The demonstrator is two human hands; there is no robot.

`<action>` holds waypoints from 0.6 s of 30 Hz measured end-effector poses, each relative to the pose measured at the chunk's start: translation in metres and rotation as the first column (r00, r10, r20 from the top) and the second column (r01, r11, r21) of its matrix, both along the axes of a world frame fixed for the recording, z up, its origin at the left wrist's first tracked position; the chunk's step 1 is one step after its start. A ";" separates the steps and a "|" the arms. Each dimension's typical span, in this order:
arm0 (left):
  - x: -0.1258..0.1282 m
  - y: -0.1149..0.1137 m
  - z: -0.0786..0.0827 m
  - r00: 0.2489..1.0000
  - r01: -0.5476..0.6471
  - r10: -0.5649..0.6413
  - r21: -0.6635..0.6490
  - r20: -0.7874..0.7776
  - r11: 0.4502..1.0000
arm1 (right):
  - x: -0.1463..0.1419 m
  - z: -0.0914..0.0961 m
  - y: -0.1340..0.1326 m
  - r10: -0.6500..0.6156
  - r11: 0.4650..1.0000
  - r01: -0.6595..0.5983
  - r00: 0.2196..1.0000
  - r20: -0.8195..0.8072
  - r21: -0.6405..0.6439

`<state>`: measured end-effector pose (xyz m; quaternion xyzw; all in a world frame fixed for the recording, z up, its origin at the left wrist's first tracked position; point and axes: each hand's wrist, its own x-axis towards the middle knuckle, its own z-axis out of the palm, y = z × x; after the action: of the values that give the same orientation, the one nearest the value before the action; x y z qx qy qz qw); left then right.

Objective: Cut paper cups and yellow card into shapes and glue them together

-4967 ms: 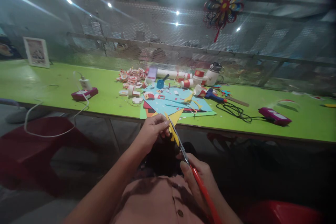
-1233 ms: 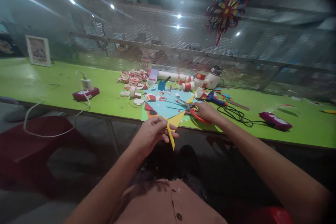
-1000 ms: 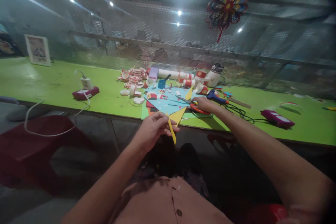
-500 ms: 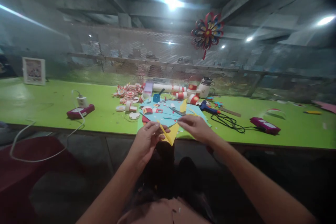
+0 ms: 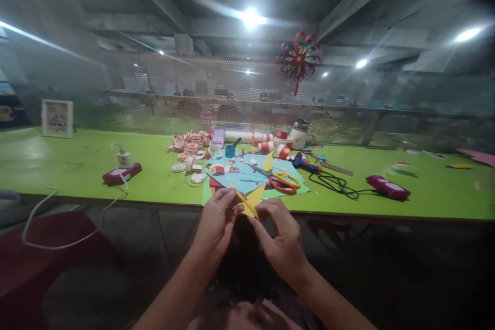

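Note:
Between my hands, at the table's front edge, is a piece of yellow paper [image 5: 256, 195] with a narrow rolled or folded strip along its near side. My left hand [image 5: 219, 216] pinches the strip's left end between thumb and fingers. At its right end, the thumb and fingertips of my right hand [image 5: 281, 232] close on the paper. Just beyond lie scissors [image 5: 285, 182] with red and yellow handles, on light blue paper sheets [image 5: 247, 180] strewn with scraps. Another yellow piece [image 5: 268, 161] stands behind the scissors.
A blue glue gun [image 5: 305, 163] with a black cord lies right of the sheets. Paper cups [image 5: 266, 146], a pile of cut cup pieces [image 5: 189, 143] and a jug [image 5: 299, 135] stand at the back. Purple power strips [image 5: 388, 187] sit on the green table [image 5: 433, 175].
My right hand has come down and left to grip the right end of the yellow paper. The scissors' handles, hidden before, now show. The view has tilted up slightly.

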<state>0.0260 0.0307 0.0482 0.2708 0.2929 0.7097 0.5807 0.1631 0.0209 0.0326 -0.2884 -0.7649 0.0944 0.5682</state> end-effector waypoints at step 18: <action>-0.012 -0.018 -0.021 0.702 -0.127 0.283 0.276 -0.654 0.953 | 0.026 0.024 -0.008 0.093 0.940 -0.041 0.986 0.139 -0.339</action>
<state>0.0141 0.0122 0.0275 0.5390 0.4383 0.6461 0.3161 0.1893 0.0125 0.0561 -0.3611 -0.7882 0.2201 0.4472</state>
